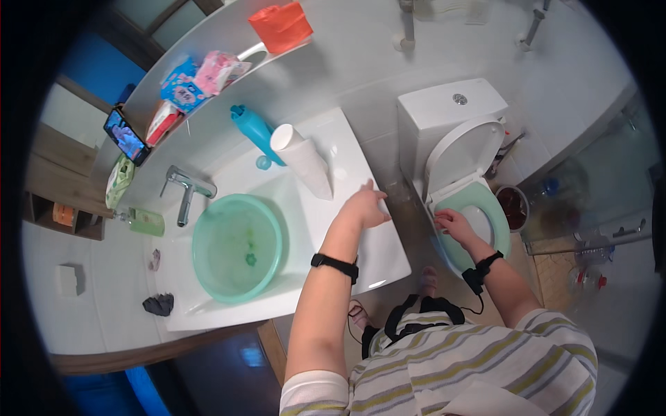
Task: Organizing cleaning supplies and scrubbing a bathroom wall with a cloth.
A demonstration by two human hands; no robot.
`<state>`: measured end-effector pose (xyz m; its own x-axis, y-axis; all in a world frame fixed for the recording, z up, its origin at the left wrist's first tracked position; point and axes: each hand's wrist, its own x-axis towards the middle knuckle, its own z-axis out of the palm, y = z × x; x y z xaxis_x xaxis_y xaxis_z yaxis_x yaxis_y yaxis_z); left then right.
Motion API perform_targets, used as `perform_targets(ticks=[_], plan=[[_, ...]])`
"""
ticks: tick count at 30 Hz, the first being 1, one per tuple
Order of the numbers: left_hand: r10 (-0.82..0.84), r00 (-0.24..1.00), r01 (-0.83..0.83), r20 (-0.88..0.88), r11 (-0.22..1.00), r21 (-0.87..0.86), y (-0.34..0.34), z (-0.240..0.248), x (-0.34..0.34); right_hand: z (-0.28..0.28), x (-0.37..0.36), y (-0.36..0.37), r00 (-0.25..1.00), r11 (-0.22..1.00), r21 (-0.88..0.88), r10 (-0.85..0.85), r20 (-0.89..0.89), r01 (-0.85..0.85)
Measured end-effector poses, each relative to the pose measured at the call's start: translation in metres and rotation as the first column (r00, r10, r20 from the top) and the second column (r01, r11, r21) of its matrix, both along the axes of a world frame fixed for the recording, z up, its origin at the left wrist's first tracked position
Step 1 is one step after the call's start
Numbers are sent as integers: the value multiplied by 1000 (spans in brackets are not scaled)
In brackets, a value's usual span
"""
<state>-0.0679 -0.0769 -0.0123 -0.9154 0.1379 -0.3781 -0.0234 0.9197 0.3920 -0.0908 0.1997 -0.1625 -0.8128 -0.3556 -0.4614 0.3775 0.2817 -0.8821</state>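
While both hands are free of any object that can be made out, the work seems to stand at a point between handlings, with no grip established on anything. The left hand [365, 206] is over the white tabletop [378, 253] around the sink, near its right edge, fingers spread apart and holding nothing; whether they brush the surface, I cannot tell. The nearest loose item, a white paper roll [305, 163], stands upright just beyond that hand, apart from it and next to a blue bottle [255, 132]. The right hand [452, 223] is above the toilet's pale green seat [501, 220], its fingers loosely bent and seemingly empty; contact with the seat cannot be judged from here. As for what looks done, the green basin [241, 299] already sits in the sink with liquid in it, the faucet [189, 188] shows no visible stream, and the toilet lid [463, 154] is already raised. What looks not yet done is any handling of the roll or the bottle, since both stand unheld; how much remains beyond that, these things alone do not settle.
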Motion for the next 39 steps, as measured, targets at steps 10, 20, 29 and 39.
perform_targets(ticks=[10,20,29,39], plan=[[273,913,-173,-304,932,319,-172,34,191,55,122,-60,958,971,68,-211,-194,228],[486,828,-449,-279,873,188,-273,-13,303,191,109,-152,682,916,376,188,-707,137],[510,789,-431,-343,857,282,-257,-20,334,351,-8,-366,35,975,186,183,-983,118],[769,639,-663,2,549,508,-245,-8,389,411,-70,-459,506,761,533,316,-802,370]])
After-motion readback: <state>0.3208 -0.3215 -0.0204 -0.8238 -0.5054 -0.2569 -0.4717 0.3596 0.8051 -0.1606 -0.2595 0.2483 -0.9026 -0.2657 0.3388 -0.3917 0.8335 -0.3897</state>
